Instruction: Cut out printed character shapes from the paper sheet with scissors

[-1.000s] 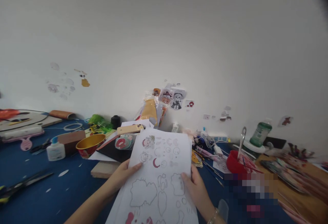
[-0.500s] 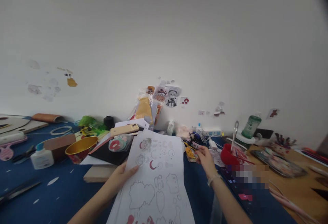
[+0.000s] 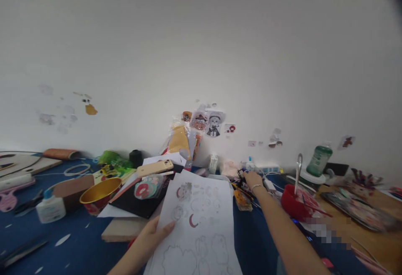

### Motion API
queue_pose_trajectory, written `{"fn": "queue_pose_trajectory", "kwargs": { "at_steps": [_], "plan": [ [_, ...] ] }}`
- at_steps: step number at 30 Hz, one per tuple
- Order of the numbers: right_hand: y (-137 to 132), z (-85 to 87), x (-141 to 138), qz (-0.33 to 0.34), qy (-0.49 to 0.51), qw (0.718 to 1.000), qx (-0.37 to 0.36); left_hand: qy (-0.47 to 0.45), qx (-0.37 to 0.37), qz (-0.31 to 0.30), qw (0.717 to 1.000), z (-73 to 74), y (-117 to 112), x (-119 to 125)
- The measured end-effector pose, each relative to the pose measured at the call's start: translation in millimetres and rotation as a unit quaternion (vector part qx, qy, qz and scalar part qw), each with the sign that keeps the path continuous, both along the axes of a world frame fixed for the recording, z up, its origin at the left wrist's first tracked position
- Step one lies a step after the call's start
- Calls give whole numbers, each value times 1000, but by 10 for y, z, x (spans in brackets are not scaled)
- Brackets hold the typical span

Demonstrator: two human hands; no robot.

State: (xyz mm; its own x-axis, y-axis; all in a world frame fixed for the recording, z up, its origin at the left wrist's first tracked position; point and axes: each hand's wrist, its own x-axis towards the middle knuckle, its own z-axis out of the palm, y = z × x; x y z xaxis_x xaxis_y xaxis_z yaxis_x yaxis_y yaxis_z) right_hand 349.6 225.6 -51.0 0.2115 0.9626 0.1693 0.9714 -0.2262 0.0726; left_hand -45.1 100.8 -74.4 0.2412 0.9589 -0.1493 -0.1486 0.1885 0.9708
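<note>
My left hand (image 3: 158, 235) grips the left edge of a stack of printed paper sheets (image 3: 204, 220), thumb on top and fingers underneath. Outlined shapes and small cartoon figures with a red crescent cover the top sheet. Reaching far forward, my right hand (image 3: 253, 179) is among small items and cables near the wall. Its fingers curl downward, and whatever they hold is hidden. A yellow packet (image 3: 242, 200) lies just in front of that hand, and a white charger (image 3: 269, 185) is to its right.
A gold bowl (image 3: 100, 194), a white pump bottle (image 3: 50, 208) and scissors (image 3: 27, 255) are on the left. A phone (image 3: 155, 167) lies on a black folder (image 3: 135, 201). Right of my arm stand a red bowl (image 3: 293, 206) and a green bottle (image 3: 319, 160).
My right hand has moved forward and slightly right, deeper into the clutter by the wall. My left hand and the sheets have shifted a little lower and to the right in view.
</note>
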Motion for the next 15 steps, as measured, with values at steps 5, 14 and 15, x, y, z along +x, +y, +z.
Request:
{"fn": "queue_pose_trajectory", "kwargs": {
  "at_steps": [5,14,15],
  "plan": [
    [193,97,109,-2,-15,1000,0,-17,-11,14,1000,57,-53,31],
    [160,691,535,2,30,990,141,-35,-12,3,999,18,-33,23],
    [141,777,563,0,37,986,161,-37,-12,2,999,14,-27,18]
  ]
}}
